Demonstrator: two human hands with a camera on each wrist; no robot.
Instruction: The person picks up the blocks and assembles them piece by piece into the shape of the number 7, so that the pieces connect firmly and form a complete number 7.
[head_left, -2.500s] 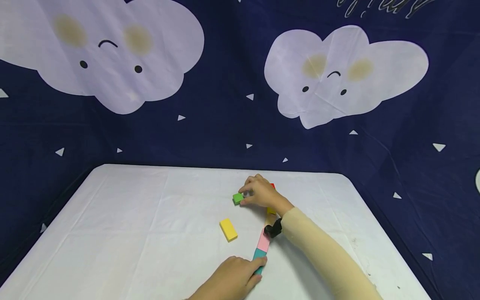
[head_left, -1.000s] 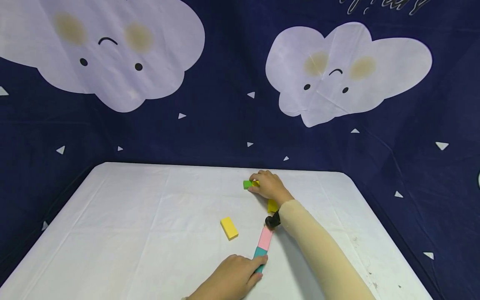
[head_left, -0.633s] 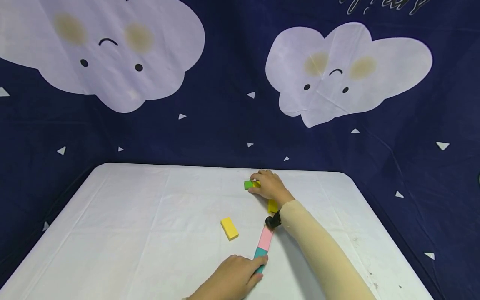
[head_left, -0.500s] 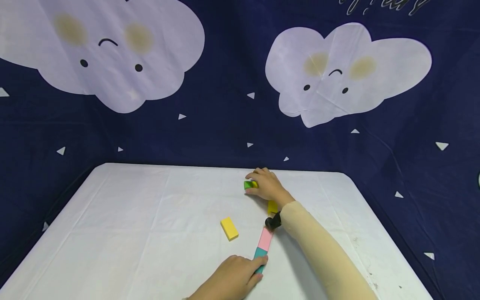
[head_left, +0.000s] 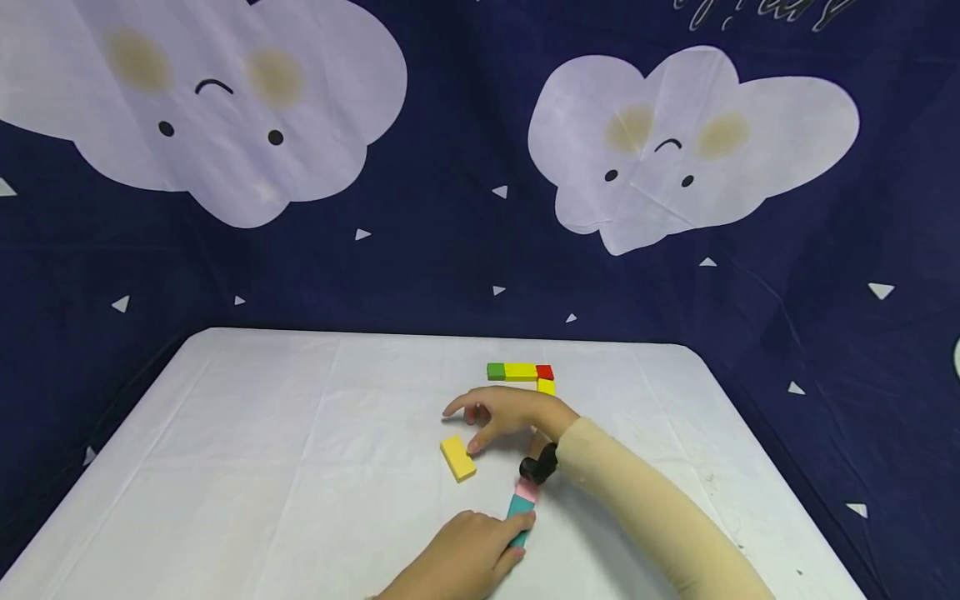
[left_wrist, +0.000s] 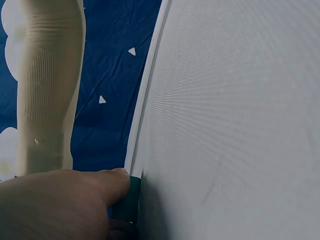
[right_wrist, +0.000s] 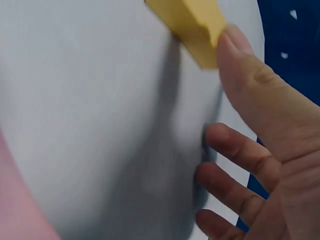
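Observation:
My left hand point(head_left: 467, 552) pinches the teal block point(head_left: 521, 507) at the near end of a row of blocks. In the left wrist view the thumb point(left_wrist: 112, 182) lies against that block. My right hand point(head_left: 506, 410) hovers with spread fingers over the loose yellow block point(head_left: 458, 459), its thumb at the block's right edge; whether they touch is unclear. At the far end lie a green block point(head_left: 496, 372), a yellow block point(head_left: 520, 372) and a red block point(head_left: 544, 372) in line. From the red one, the row turns toward me, partly hidden by my right hand and wrist.
A pink block point(head_left: 527, 489) joins the teal one, and a tan block point(head_left: 537, 444) shows by the black wrist camera point(head_left: 537, 465). The white tabletop point(head_left: 225, 458) extends left and right. Behind it hangs a dark blue cloth point(head_left: 450, 275) with clouds.
My right hand set the green block against the far yellow block, let go and came back toward me to the loose yellow block. My left hand stayed on the teal block.

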